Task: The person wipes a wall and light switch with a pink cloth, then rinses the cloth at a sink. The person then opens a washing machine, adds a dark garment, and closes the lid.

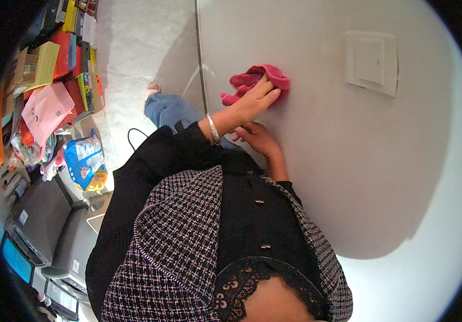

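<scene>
My left hand point(257, 98), with a silver bangle on its wrist, holds a crumpled pink cloth point(281, 82) against a white wall point(315, 133). The fingers lie over the cloth and partly in its folds. Just below the left wrist is my right hand point(257, 139), its fingers loosely bent and apart, with nothing seen in it. Part of that hand is hidden behind the left wrist. A white wall switch plate point(369, 62) is to the right of the cloth.
A dark seam point(202, 60) runs between the wall and the grey tiled floor point(134, 48). Stacked boxes point(64, 52), a pink bag point(48, 108) and a blue packet point(84, 159) stand at the left. Below them is a dark grey machine point(44, 217). A thin black cable point(129, 135) loops near my leg.
</scene>
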The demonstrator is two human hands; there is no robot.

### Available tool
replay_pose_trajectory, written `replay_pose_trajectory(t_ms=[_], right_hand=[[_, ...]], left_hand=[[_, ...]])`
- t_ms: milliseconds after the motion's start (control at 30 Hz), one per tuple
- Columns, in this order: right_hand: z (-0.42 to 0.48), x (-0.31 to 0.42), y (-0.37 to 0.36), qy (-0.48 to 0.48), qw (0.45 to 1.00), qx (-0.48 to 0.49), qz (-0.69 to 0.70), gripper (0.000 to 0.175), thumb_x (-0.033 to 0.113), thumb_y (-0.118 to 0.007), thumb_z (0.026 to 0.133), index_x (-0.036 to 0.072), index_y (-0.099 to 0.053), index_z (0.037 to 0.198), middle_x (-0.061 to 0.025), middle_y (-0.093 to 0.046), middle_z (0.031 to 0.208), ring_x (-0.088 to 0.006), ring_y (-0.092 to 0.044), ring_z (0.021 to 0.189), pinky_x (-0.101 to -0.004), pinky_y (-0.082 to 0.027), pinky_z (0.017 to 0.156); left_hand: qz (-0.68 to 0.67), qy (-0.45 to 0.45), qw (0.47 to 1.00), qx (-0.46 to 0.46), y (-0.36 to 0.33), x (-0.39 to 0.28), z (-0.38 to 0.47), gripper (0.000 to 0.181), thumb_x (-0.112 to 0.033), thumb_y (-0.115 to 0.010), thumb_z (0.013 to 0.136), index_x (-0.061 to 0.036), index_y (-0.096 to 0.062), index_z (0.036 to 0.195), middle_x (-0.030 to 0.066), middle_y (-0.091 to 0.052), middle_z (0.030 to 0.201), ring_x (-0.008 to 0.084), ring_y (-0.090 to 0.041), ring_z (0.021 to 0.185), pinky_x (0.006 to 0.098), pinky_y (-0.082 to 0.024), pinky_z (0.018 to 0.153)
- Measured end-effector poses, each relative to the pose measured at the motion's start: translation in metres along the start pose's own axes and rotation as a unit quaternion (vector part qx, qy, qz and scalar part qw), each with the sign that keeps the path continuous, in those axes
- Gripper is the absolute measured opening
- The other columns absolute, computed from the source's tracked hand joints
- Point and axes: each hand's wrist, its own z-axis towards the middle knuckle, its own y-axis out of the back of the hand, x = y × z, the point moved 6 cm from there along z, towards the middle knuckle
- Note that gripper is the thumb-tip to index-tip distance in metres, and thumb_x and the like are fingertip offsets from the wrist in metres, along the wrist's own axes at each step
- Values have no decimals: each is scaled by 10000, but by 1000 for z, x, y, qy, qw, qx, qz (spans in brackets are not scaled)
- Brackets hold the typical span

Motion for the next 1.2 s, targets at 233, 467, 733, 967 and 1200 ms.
replay_pose_trajectory(t_ms=[233, 467, 733, 967, 1200], right_hand=[[-1, -4, 3, -22, 999, -28, -41, 310, 254, -577, 965, 5, -620, 1144, -106, -716, 953, -185, -697, 823, -337, -531, 766], [4, -16, -2, -10, 999, 11, -29, 409, 295, -530, 987, 5, -535, 1274, -145, -658, 1159, -231, -678, 931, -373, -523, 847], [16, -56, -5, 15, 998, 25, 61, 440, 247, -525, 986, 36, -490, 1371, -150, -532, 1380, -225, -546, 1194, -376, -401, 1050], [-4, -14, 9, -6, 999, -48, 5, 304, 180, -555, 922, 14, -596, 1173, -102, -648, 1076, -190, -609, 921, -351, -468, 837], [1, 5, 6, -16, 998, -53, 24, 260, 162, -613, 892, 16, -633, 1107, -84, -689, 968, -175, -627, 848, -331, -504, 757]], left_hand=[[35, 78, 993, 85, -18, 24, -7, 489, -272, -445, 1020, 36, -371, 1392, 194, -331, 1504, 280, -257, 1436, 339, -174, 1166], [113, -134, 984, 33, -28, -27, -13, 544, -248, -442, 1015, 24, -302, 1464, 205, -230, 1566, 367, -160, 1469, 426, -138, 1189], [329, -273, 901, -64, -56, -80, 11, 394, -211, -483, 968, 41, -470, 1271, 278, -365, 1449, 475, -286, 1379, 645, -267, 1055], [272, -283, 920, -18, -49, -128, 10, 379, -201, -507, 956, 50, -510, 1240, 288, -412, 1399, 462, -323, 1373, 650, -304, 1030], [231, -258, 932, -109, -26, -130, 52, 359, -187, -506, 953, 55, -531, 1217, 245, -496, 1330, 409, -393, 1334, 551, -286, 1088]])
